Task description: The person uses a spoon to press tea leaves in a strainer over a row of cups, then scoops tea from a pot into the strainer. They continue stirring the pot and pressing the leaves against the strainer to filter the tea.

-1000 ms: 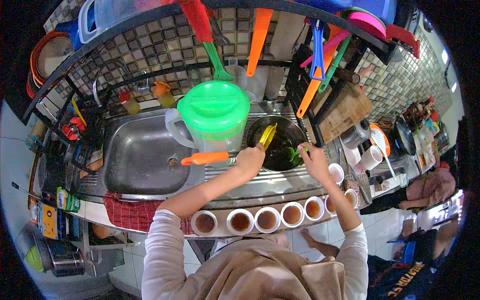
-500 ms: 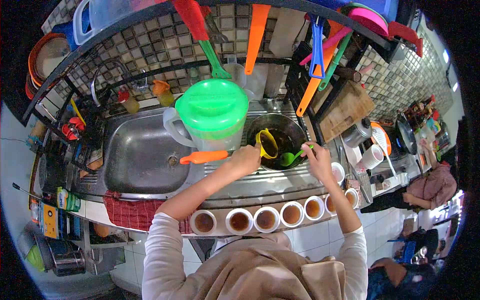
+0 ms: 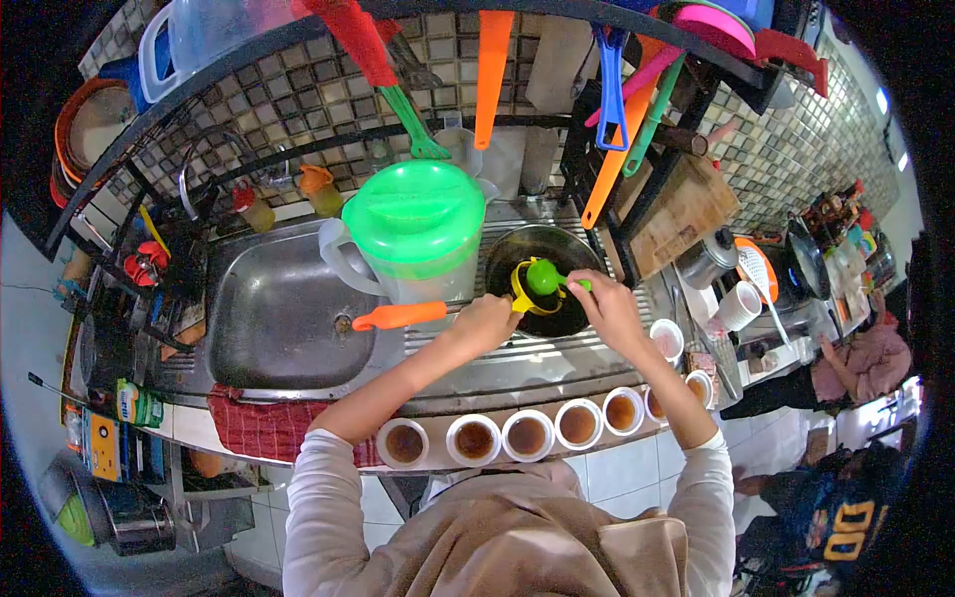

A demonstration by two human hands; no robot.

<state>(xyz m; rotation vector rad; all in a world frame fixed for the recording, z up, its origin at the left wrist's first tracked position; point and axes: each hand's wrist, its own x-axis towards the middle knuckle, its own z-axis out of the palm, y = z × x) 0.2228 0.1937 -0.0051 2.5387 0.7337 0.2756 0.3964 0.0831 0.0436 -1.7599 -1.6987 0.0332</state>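
My left hand [image 3: 484, 323] is closed on a yellow strainer [image 3: 518, 287] held in the mouth of a dark metal pot [image 3: 571, 251]. My right hand [image 3: 610, 310] grips a small green ladle [image 3: 542, 277], its bowl over the strainer. Dark liquid shows in the pot, and part of the strainer's inside is covered by the ladle. Beside the pot stands a clear pitcher with a green lid [image 3: 415, 214]. An orange handle [image 3: 400, 315] reaches toward my left wrist. Along the counter edge, several white cups [image 3: 527, 436] hold brown liquid.
A steel sink [image 3: 288, 308] is on the left, with a red cloth [image 3: 264, 423] on its front edge. Orange and blue utensils [image 3: 612, 99] hang overhead. A wooden board [image 3: 686, 214] leans at the right, near stacked cups [image 3: 739, 305]. Other people [image 3: 860, 363] are at the far right.
My right hand has raised the green ladle from inside the pot and brought it left over the strainer. The strainer has shifted only slightly. The view has moved a little.
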